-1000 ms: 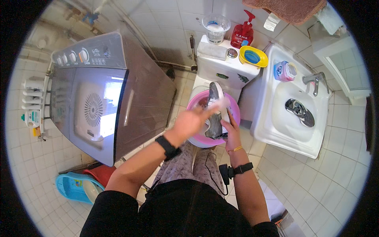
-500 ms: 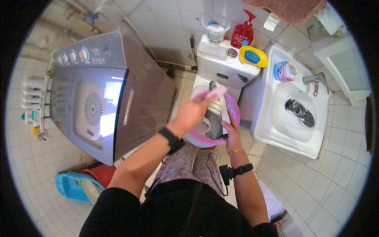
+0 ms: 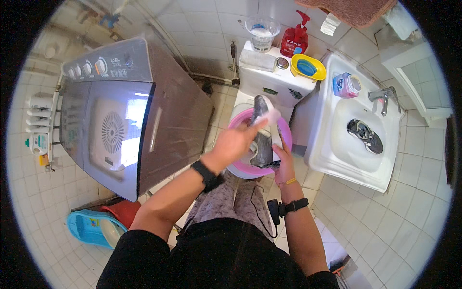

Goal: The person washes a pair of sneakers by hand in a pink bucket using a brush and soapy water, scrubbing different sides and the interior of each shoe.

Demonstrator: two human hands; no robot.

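Note:
My right hand (image 3: 284,164) grips a grey and white shoe (image 3: 263,150) at its white sole edge, holding it tilted over a pink basin (image 3: 287,129). Closed around a pale pink brush (image 3: 272,116), my left hand (image 3: 233,146) presses it against the upper part of the same shoe. The brush is smeared by motion, and its bristles do not show. The basin sits low in front of my legs, against the toilet; its inside is mostly hidden by the shoe and my hands. A second shoe, dark with a white edge (image 3: 365,137), lies in the washbasin on the right.
The toilet tank (image 3: 255,79) carries a clear plastic cup (image 3: 262,41), a red pump bottle (image 3: 294,41) and a yellow bowl (image 3: 315,76). The white washbasin (image 3: 332,161) has a tap (image 3: 384,98) and a pink-and-blue tub (image 3: 346,85). A washing machine (image 3: 115,120) stands left, near blue basins (image 3: 79,229).
The brush has shifted slightly right and down along the shoe, uncovering more of its grey toe end. The right hand keeps its grip on the shoe, almost unmoved.

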